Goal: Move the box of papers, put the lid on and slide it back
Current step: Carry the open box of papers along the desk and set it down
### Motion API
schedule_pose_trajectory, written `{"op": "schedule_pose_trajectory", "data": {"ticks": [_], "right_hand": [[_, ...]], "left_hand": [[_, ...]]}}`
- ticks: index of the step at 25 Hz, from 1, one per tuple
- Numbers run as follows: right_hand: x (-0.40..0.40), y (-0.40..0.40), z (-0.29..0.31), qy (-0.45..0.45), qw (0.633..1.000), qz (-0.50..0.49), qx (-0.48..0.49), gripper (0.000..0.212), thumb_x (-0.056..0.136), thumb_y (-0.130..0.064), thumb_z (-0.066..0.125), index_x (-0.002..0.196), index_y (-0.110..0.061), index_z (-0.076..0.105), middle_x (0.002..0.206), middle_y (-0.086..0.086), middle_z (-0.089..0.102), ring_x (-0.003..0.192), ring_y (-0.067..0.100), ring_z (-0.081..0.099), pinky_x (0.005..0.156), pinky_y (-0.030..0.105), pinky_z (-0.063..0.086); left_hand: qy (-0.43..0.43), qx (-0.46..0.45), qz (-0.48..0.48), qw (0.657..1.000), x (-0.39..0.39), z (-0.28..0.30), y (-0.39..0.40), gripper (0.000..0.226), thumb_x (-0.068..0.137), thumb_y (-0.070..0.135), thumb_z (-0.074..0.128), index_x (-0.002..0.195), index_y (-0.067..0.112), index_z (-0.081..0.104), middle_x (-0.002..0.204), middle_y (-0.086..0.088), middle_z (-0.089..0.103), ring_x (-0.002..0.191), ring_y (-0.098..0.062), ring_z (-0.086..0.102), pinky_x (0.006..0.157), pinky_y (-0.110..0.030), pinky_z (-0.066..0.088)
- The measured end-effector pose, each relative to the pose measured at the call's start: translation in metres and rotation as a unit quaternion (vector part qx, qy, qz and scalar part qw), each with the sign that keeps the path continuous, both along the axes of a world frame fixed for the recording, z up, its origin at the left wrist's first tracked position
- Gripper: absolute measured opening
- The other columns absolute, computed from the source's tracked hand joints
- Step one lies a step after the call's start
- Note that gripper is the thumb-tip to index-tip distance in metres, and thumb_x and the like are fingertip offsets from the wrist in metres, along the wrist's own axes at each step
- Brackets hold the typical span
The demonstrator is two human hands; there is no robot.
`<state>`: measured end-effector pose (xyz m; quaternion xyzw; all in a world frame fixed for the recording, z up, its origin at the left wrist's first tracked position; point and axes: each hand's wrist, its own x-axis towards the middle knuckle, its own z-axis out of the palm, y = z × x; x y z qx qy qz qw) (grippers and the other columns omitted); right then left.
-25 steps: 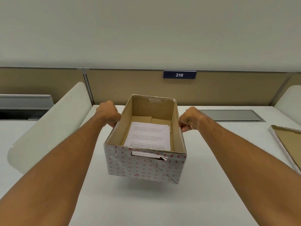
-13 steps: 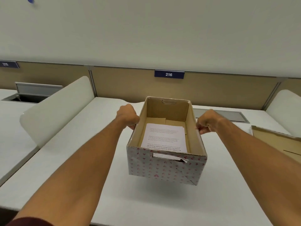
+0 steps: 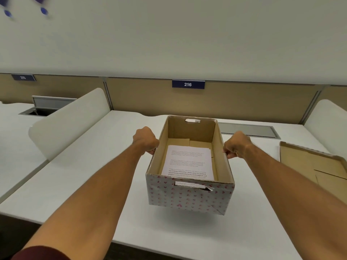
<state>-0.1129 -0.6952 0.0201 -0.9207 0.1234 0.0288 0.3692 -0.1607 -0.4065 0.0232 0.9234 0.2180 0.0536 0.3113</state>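
An open cardboard box (image 3: 189, 197) with pink hearts on its white outside hangs a little above the white desk, its shadow under it. Printed papers (image 3: 187, 162) lie flat on its bottom. My left hand (image 3: 145, 140) is closed on the box's left wall and my right hand (image 3: 235, 146) on its right wall, both near the middle of the long sides. The lid (image 3: 315, 166) lies upside down on the desk to the right, brown inside up, partly cut off by the frame edge.
The white desk (image 3: 90, 184) has rounded white dividers at left (image 3: 69, 121) and right (image 3: 326, 124). A tan partition with sign 216 (image 3: 188, 84) runs along the back. A grey cable hatch (image 3: 249, 129) lies behind the box. The desk's front edge is near me.
The box with both hands on it has come toward me and slightly right, staying lifted off the desk. My view has pulled back, showing the front desk edge and more of the lid.
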Motion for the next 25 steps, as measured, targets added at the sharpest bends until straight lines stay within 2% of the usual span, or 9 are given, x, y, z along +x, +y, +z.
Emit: {"op": "schedule_pose_trajectory", "data": {"ticks": [10,13,17,19,21,23,25], "right_hand": [[0.017,-0.001,-0.017,0.011,1.0,-0.018,0.018,0.006,0.082,0.002,0.071,0.081,0.005,0.067,0.077,0.018,0.069,0.068,0.03,0.074,0.072,0.042,0.063],[0.019,0.001,-0.02,0.026,0.999,-0.03,0.027,0.008,0.083,0.001,0.072,0.077,0.003,0.066,0.067,0.014,0.065,0.064,0.029,0.073,0.069,0.039,0.063],[0.018,0.003,-0.02,0.044,0.996,-0.048,0.053,0.016,0.082,-0.001,0.074,0.07,0.001,0.064,0.065,0.014,0.064,0.054,0.024,0.068,0.058,0.031,0.06],[0.015,0.003,-0.018,0.048,0.995,-0.056,0.069,0.009,0.082,-0.002,0.075,0.079,0.004,0.068,0.068,0.015,0.065,0.055,0.023,0.067,0.059,0.031,0.06],[0.011,0.003,-0.018,0.05,0.993,-0.058,0.09,0.013,0.083,-0.002,0.073,0.092,0.007,0.069,0.078,0.018,0.067,0.06,0.024,0.068,0.06,0.032,0.059],[0.005,0.001,-0.017,0.038,0.994,-0.052,0.092,0.017,0.086,-0.004,0.071,0.097,0.008,0.067,0.09,0.022,0.069,0.07,0.029,0.07,0.065,0.036,0.061],[-0.002,0.001,-0.018,-0.023,0.999,-0.02,0.031,0.021,0.088,-0.013,0.068,0.093,0.007,0.065,0.092,0.024,0.069,0.078,0.032,0.069,0.078,0.045,0.061]], "left_hand": [[0.022,-0.013,-0.007,1.0,0.028,-0.023,0.001,0.016,0.082,0.013,0.074,0.087,-0.002,0.072,0.087,-0.018,0.074,0.074,-0.029,0.074,0.077,-0.043,0.063],[0.033,-0.016,-0.008,0.999,0.033,-0.027,0.003,0.017,0.082,0.015,0.074,0.086,-0.001,0.071,0.084,-0.016,0.073,0.071,-0.029,0.074,0.077,-0.043,0.062],[0.045,-0.033,-0.017,0.998,0.037,-0.03,0.008,0.015,0.083,0.013,0.074,0.087,-0.001,0.071,0.084,-0.016,0.073,0.07,-0.028,0.075,0.077,-0.043,0.062],[0.053,-0.039,-0.021,0.998,0.036,-0.029,0.01,0.015,0.083,0.012,0.074,0.088,-0.001,0.07,0.085,-0.016,0.074,0.069,-0.027,0.075,0.076,-0.042,0.063],[0.065,-0.036,-0.032,0.997,0.035,-0.028,0.012,0.015,0.083,0.011,0.073,0.089,-0.002,0.069,0.086,-0.016,0.073,0.07,-0.028,0.075,0.073,-0.039,0.063],[0.066,-0.003,-0.047,0.997,0.034,-0.025,0.01,0.015,0.084,0.013,0.071,0.088,-0.001,0.067,0.083,-0.014,0.07,0.071,-0.027,0.073,0.067,-0.035,0.062],[0.037,0.097,-0.07,0.992,0.032,-0.02,0.003,0.018,0.084,0.022,0.068,0.079,0.006,0.064,0.071,-0.009,0.064,0.065,-0.022,0.068,0.058,-0.028,0.054]]}}
